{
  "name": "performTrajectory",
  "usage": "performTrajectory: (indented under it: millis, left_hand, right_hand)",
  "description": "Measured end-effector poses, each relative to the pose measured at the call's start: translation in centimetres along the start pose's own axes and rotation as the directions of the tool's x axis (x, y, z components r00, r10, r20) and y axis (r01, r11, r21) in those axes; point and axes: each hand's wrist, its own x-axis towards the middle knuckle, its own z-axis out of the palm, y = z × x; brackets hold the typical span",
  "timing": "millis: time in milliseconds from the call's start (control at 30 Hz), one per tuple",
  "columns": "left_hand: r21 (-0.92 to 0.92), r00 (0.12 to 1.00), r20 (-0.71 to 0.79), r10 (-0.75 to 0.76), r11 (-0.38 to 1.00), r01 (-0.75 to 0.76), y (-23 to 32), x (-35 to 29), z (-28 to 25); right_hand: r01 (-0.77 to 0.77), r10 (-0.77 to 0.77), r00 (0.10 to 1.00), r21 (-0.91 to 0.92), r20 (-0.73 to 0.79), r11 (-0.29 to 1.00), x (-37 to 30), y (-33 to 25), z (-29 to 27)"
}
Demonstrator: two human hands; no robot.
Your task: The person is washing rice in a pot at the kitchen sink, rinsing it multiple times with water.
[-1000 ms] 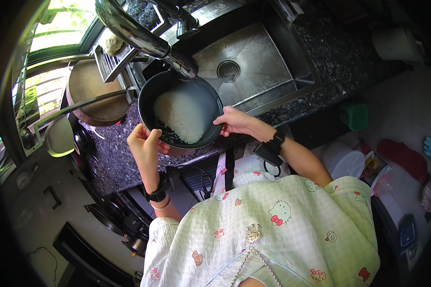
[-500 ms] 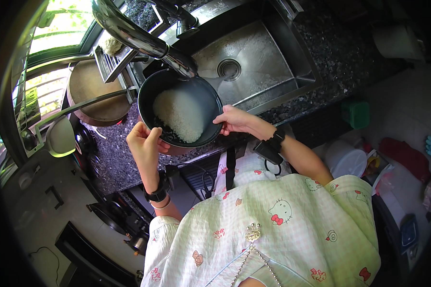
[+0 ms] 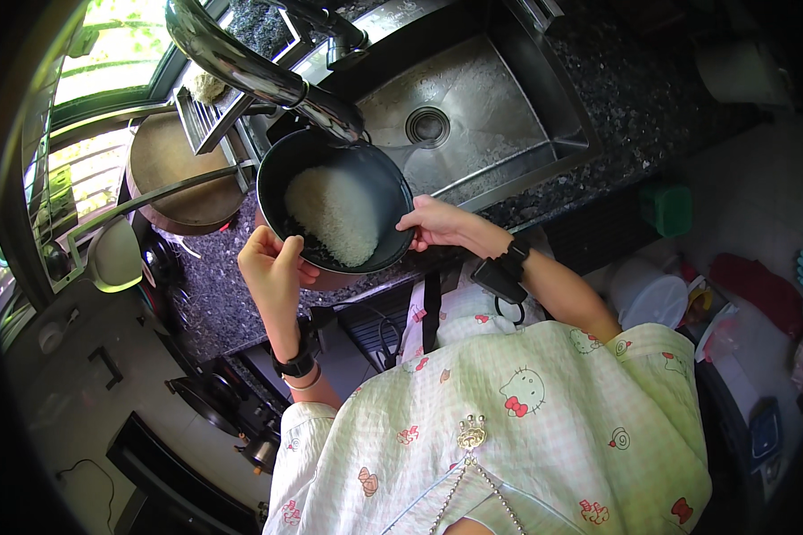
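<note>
Head view: one dark round pot (image 3: pixel 387 201), which I am holding in both hands at the near left corner of the sink, just below the faucet's spout. My left hand (image 3: pixel 273 267) is gripping the near left rim — thumb and fingers closing on its edge. My right hand (image 3: pixel 439 221) is pinching the rim at the right, thumb uppermost, fingers curling beneath. White rice (image 3: pixel 332 218) is lying heaped in the pot, toward its left and near side.

Surroundings: a chrome faucet (image 3: pixel 241 64), arching in from the upper left; a steel sink (image 3: pixel 500 102), showing its round drain (image 3: pixel 427 127); a dark speckled countertop (image 3: pixel 214 308), running under the pot; a brown round pan (image 3: pixel 177 174), standing leftward — well apart from my fingers.
</note>
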Motion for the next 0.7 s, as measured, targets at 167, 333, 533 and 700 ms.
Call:
performTrajectory:
  millis: [167,333,533,700]
  left_hand:
    - [0.027,1.000,-0.007,0.011,1.000,-0.010,0.2,-0.3,0.1]
    - [0.037,1.000,-0.003,0.022,0.999,-0.022,0.7,-0.6,0.3]
    - [0.040,1.000,-0.009,0.021,0.999,-0.021,1.2,-0.6,0.6]
    - [0.048,1.000,-0.013,0.022,0.999,-0.022,1.2,-0.6,0.6]
  right_hand:
    - [0.006,-0.006,1.000,0.015,0.007,1.000,-0.1,-0.1,0.1]
    - [0.015,-0.015,1.000,0.002,-0.021,1.000,-0.3,-0.2,0.3]
    - [0.015,-0.015,1.000,0.014,0.023,1.000,-0.3,-0.6,0.2]
    - [0.021,-0.021,0.999,0.027,0.025,0.999,-0.3,-0.7,0.1]
